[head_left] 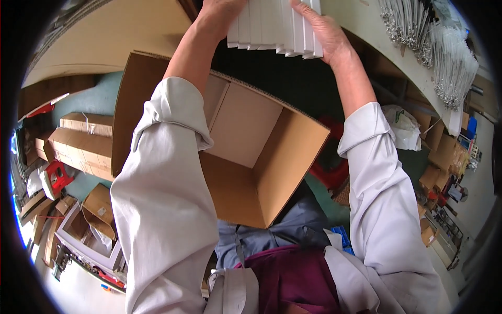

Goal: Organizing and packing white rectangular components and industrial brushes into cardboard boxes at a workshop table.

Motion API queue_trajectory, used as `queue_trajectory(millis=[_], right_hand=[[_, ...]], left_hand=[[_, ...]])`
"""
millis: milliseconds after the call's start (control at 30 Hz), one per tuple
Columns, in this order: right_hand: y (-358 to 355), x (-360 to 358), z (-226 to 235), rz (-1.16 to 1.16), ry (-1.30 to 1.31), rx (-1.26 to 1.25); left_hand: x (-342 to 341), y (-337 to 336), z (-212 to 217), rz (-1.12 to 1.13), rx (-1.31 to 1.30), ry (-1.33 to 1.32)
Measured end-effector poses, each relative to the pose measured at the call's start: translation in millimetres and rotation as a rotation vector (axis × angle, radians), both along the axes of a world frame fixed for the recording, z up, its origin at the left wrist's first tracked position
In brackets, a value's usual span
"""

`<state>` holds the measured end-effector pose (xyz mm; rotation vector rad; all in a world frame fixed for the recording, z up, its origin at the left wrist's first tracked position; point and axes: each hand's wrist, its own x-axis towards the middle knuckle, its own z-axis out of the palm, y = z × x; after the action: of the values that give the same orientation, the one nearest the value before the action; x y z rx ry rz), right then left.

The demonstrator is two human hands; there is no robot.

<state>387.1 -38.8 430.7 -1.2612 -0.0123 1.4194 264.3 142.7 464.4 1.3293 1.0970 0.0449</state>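
Note:
Held between both hands at the top of the view is a row of slim white boxes or strips (266,26), pressed side by side with uneven ends. My left hand (222,13) grips the row's left side, its fingers partly cut off by the frame edge. On the right side my right hand (327,34) clasps it, with the thumb over the top. Below my forearms an open brown cardboard box (290,162) stands tilted in the view. Pale flat surfaces (246,123) show inside it; whether they are contents or the bottom I cannot tell.
At upper right, a pale tabletop (361,23) carries bundles of thin, shiny strands (449,63). Taped brown cartons (83,144) lie at left near a red stool (58,176). A white plastic bag (402,128) sits below the tabletop. A large tan board or surface (115,42) fills the upper left.

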Motion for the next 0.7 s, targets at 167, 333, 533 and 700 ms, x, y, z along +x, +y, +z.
queue_trajectory(millis=[167, 333, 533, 700], right_hand=[[-58, -70, 17, -0.097, -0.658, -0.021], [-129, -164, 41, -0.117, -0.746, 0.046], [-178, -265, 32, 0.024, -0.432, -0.032], [-151, -330, 5, 0.133, -0.357, -0.035]], left_hand=[[-61, -52, -7, -0.145, 0.042, -0.254], [-149, -124, -5, -0.089, 0.157, -0.373], [-264, -168, 11, 0.021, -0.255, -0.193], [-344, -160, -12, 0.162, -0.356, 0.100]])
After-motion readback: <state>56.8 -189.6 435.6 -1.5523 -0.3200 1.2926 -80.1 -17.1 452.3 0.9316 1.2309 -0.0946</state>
